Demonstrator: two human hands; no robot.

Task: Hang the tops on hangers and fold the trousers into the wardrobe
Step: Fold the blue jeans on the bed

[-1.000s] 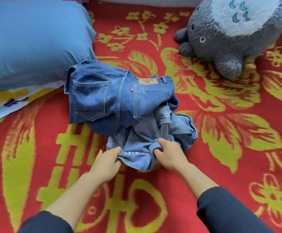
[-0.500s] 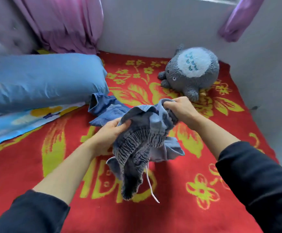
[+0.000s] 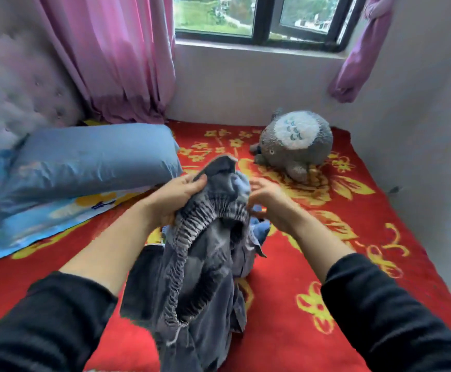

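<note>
Evidently the folding is only beginning. The person's left hand (image 3: pixel 177 196) is clenched on a pair of grey trousers with an elasticated waistband (image 3: pixel 205 253), gripping the cloth just above the gathered band, with the thumb pressed over a flap of fabric that sticks up past the knuckles. Below that grip the waistband loops down in a long ruched arc and the rest of the garment hangs in a crumpled heap towards the person's lap, a white drawcord end dangling near the bottom. The right hand (image 3: pixel 268 200) sits just beside the grip, on the far side of the bunched cloth, fingers spread and loose; it looks to be touching the fabric at most and has no firm hold on it, though the blur makes the contact hard to judge. Under the held trousers, just beneath the right wrist, a bit of blue denim (image 3: pixel 260 229) shows on the red floral blanket (image 3: pixel 326 264), so at least one more garment waits there.

By my reckoning very little is finished: the trousers are still unshaken and unfolded, no hanger, top or wardrobe is in sight, and the pillow (image 3: pixel 92 159) and the grey plush toy (image 3: pixel 294 143) lie well apart from the work.
</note>
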